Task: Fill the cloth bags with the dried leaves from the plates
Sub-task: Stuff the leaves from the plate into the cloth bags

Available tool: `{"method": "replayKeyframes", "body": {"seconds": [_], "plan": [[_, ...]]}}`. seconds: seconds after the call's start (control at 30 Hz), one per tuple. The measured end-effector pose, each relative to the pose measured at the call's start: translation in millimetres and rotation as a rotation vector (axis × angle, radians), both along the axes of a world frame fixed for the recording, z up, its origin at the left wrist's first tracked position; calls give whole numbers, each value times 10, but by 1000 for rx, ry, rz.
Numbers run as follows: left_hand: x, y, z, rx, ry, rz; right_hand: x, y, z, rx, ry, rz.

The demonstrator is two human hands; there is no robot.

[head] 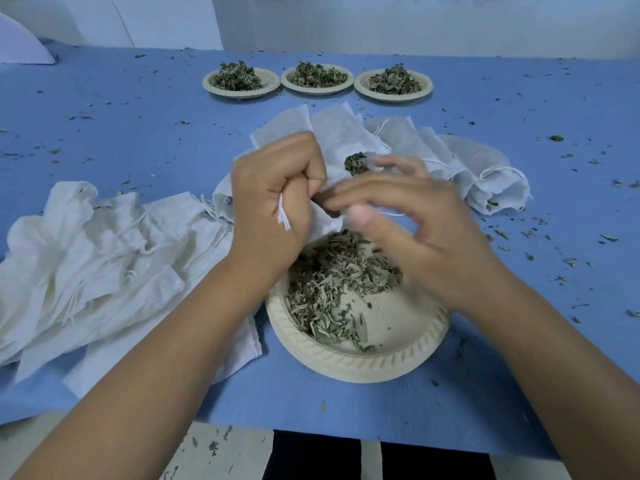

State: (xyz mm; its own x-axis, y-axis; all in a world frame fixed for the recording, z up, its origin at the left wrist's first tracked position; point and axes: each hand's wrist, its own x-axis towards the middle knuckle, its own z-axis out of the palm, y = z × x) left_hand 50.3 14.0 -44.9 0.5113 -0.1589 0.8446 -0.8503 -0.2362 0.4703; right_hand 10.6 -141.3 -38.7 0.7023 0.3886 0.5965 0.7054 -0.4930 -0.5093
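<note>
A blue table carries everything, strewn all over with leaf crumbs. Along its far edge three small plates stand in a row, each heaped with dried leaves. Toward the left edge lies a rumpled heap of empty cloth bags with loose drawstrings; toward the right, beyond the hands, a second cluster of bags lies fanned out, and a clump of leaves shows on the white cloth between them. Near the front edge sits a large plate with dried leaves spread over its far and left parts, the near right part bare; both hands hang over it and hide its far rim. The left hand is closed in a fist, gripping a white bag with string ends poking out below the fingers. The right hand is blurred, fingers loosely curled and spread, fingertips meeting the bag's cloth beside the left fist; whether it grips anything cannot be told.
</note>
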Motion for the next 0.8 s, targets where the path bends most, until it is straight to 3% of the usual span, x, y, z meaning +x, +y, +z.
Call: {"method": "replayKeyframes", "body": {"seconds": [0.1,0.3,0.5,0.67,0.8], "plan": [[28,25,2,-78,21,106,-48,-62,41,195,4,44],[11,4,-6,-50,25,118,-95,112,-37,-369,310,417],[7,12,6,-47,20,119,-53,108,-60,-435,381,408],[11,24,12,-47,21,132,-18,5,2,-244,375,315],[11,23,6,-52,13,132,-2,-113,119,261,447,252]]}}
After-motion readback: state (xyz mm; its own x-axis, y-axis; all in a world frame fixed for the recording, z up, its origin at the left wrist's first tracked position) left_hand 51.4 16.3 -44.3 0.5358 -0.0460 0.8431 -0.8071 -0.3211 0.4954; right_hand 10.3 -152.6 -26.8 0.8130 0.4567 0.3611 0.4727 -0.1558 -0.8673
